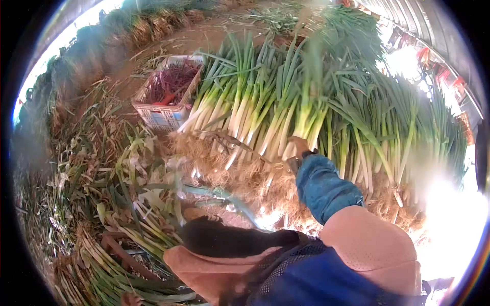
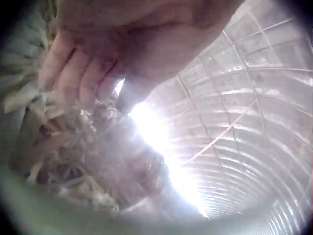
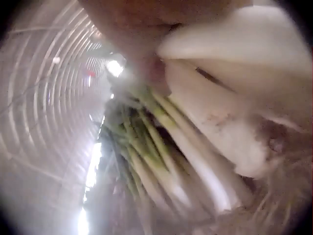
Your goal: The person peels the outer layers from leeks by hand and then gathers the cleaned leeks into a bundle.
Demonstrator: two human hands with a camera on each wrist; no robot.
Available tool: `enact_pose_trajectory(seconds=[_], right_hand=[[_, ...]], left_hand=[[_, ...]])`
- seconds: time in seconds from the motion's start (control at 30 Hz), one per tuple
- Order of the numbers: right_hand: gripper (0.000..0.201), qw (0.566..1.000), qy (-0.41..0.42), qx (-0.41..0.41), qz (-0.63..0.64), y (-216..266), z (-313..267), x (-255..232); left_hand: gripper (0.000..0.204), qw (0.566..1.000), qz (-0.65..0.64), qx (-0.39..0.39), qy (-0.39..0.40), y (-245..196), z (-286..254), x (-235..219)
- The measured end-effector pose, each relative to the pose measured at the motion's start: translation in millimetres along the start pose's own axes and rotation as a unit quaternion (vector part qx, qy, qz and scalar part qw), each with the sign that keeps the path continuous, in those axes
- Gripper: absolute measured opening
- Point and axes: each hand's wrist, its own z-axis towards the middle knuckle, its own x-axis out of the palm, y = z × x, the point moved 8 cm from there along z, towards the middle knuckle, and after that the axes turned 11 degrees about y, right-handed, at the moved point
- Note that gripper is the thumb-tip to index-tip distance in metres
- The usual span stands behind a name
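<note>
In the head view my right hand [image 1: 298, 145], below a teal sleeve cover, reaches in among the white stems of a long row of green onions [image 1: 245, 109]. The right wrist view shows this hand [image 3: 146, 34] at the top, gripping thick white onion stalks [image 3: 210, 105] whose rooted ends point to the lower right. My left hand [image 2: 90, 68] appears only in its wrist view. Its fingers hang down, loosely bent, with a bright gap beside the thumb. Blurred dry plant scraps [image 2: 93, 161] lie below these fingers, and nothing shows in its grasp.
A plastic crate [image 1: 158, 113] of purplish-red strands stands left of the row. Leafy trimmings [image 1: 87, 168] cover the ground at the left, with more onions [image 1: 107, 265] lying at lower left. A dark-clothed leg [image 1: 229, 237] reaches forward below the roots. A ribbed tunnel roof [image 2: 254, 122] arches overhead.
</note>
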Motion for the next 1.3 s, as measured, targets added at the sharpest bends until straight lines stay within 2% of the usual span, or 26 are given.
enact_pose_trajectory(seconds=[0.07,0.13,0.17,0.2,0.23,0.27,0.33,0.37,0.4,0.53,0.57,0.6,0.67,0.7,0.73,0.77,0.8,0.83,0.87,0.9,0.97,1.03,1.07,1.1,1.2,1.3], right_hand=[[0.037,0.999,0.003,-0.022,0.032,2,3,-23],[0.036,0.992,-0.042,-0.102,-0.058,14,7,-32],[0.034,0.985,-0.041,-0.14,-0.093,13,17,-32],[0.033,0.974,-0.04,-0.184,-0.127,12,27,-29],[0.033,0.957,-0.044,-0.241,-0.155,6,33,-23],[0.034,0.973,-0.024,-0.188,-0.135,-2,42,-26],[0.035,0.993,0.025,-0.097,-0.061,-18,49,-22],[0.036,0.997,0.047,-0.061,-0.011,-25,54,-15],[0.037,0.996,0.069,-0.022,0.048,-32,60,-6],[0.042,0.961,0.134,0.108,0.216,-54,73,17],[0.048,0.971,0.122,0.149,0.14,-55,78,22],[0.054,0.972,0.128,0.193,-0.029,-42,84,19],[0.061,0.949,0.028,0.197,-0.244,33,75,10],[0.064,0.953,-0.032,0.097,-0.286,75,80,19],[0.068,0.942,-0.092,-0.004,-0.323,110,84,30],[0.072,0.916,-0.035,-0.118,-0.381,113,114,62],[0.069,0.958,0.022,-0.058,-0.279,184,98,79],[0.063,0.973,0.063,-0.171,-0.138,220,93,109],[0.056,0.98,0.08,-0.174,-0.055,211,123,156],[0.052,0.939,0.281,-0.173,-0.097,307,81,193],[0.051,0.922,0.281,-0.223,-0.148,345,66,273],[0.058,0.838,0.341,-0.392,-0.169,424,14,328],[0.062,0.806,0.438,-0.38,-0.122,471,-22,344],[0.058,0.777,0.452,-0.418,-0.134,480,-34,381],[0.06,0.712,0.456,-0.5,-0.186,499,-63,473],[0.061,0.661,0.498,-0.496,-0.262,522,-95,527]], left_hand=[[0.037,0.998,-0.027,-0.041,0.043,34,3,30],[0.037,0.983,-0.132,-0.068,0.111,72,25,57],[0.037,0.925,-0.315,-0.096,0.19,103,46,71],[0.037,0.793,-0.501,-0.169,0.301,144,67,98],[0.037,0.932,-0.279,-0.066,0.221,89,46,95],[0.036,0.986,-0.054,-0.009,0.157,25,14,110],[0.036,0.99,0.063,0.033,0.123,-38,-22,133],[0.032,0.982,0.089,0.124,0.114,-34,-19,133],[0.035,0.981,0.106,0.117,0.114,-69,-34,144],[0.039,0.995,0.07,0.035,0.055,-30,-19,140],[0.039,0.997,0.062,0.023,0.044,-18,-12,140],[0.039,0.998,0.052,0.012,0.035,-11,-6,141],[0.038,0.998,-0.012,-0.048,0.049,-14,-1,155],[0.037,0.995,-0.044,-0.075,0.056,-13,5,156],[0.036,0.998,0.006,-0.056,0.042,7,23,158],[0.035,0.997,0.057,-0.036,0.027,46,48,166],[0.035,0.995,0.102,-0.017,0.011,62,63,169],[0.035,0.989,0.147,0.0,-0.009,78,78,171],[0.035,0.982,0.183,0.016,-0.033,79,87,176],[0.036,0.974,0.218,0.033,-0.057,78,95,179],[0.034,0.972,0.221,-0.065,-0.05,91,106,183],[0.035,0.964,0.221,-0.15,-0.022,116,118,187],[0.038,0.958,0.219,-0.186,0.0,139,125,190],[0.04,0.951,0.217,-0.222,0.021,164,131,192],[0.047,0.962,0.17,-0.214,0.032,258,151,203],[0.041,0.981,0.078,-0.168,0.055,234,143,213]])
